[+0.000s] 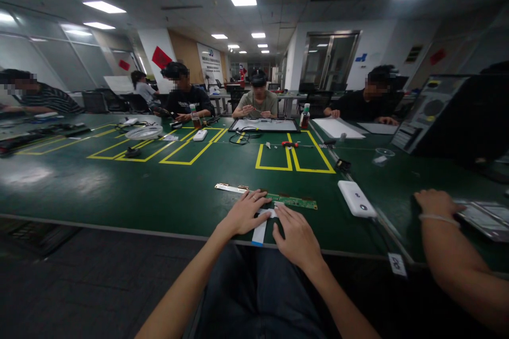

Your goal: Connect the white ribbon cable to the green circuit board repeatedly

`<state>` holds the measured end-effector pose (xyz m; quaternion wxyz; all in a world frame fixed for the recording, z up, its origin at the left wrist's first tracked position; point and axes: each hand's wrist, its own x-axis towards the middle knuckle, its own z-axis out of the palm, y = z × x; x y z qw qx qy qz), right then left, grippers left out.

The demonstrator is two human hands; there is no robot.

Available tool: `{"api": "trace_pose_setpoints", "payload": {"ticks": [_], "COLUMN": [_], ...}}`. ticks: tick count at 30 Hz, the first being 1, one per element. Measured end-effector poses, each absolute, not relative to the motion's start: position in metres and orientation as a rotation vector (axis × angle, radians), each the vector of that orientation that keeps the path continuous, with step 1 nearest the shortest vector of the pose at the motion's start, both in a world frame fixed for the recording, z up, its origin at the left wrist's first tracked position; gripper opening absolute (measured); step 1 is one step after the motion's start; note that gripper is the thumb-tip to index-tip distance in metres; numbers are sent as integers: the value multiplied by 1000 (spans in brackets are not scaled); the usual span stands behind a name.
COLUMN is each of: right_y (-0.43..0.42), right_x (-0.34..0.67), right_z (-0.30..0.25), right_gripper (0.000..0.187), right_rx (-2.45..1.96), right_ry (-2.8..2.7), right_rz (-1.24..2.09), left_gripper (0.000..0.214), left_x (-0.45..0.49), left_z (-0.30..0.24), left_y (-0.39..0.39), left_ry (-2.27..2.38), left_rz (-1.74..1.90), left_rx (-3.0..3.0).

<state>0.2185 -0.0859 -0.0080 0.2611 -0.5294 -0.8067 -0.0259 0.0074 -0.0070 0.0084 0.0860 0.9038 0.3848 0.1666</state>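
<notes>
A long, narrow green circuit board [296,202] lies flat on the table in front of me, with a pale strip [229,188] at its left end. A white flat ribbon cable [259,233] with a blue end runs from near the board toward the table's front edge. My left hand [245,214] rests with outstretched fingers over the board's middle, its thumb by the cable. My right hand [297,234] lies with extended fingers, their tips touching the white cable close to the board. What is under the fingertips is hidden.
A white power bank [356,199] with a cord stands to the right. Beyond it, a person's arm [449,238] rests beside a metal-looking device [487,218]. Farther off are a red screwdriver [290,144], a black cable [244,136], a panel [264,125] and several seated people.
</notes>
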Motion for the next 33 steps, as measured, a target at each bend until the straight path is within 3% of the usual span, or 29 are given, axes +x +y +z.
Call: {"api": "trace_pose_setpoints", "payload": {"ticks": [33], "right_y": [-85], "right_x": [215], "right_z": [0], "right_gripper": [49], "right_rx": [-1485], "right_ry": [-2210], "right_rz": [-58], "left_gripper": [58], "left_x": [5], "left_z": [6], "left_y": [-6], "left_ry": [1033], "left_rz": [485], "left_rx": [2762]}}
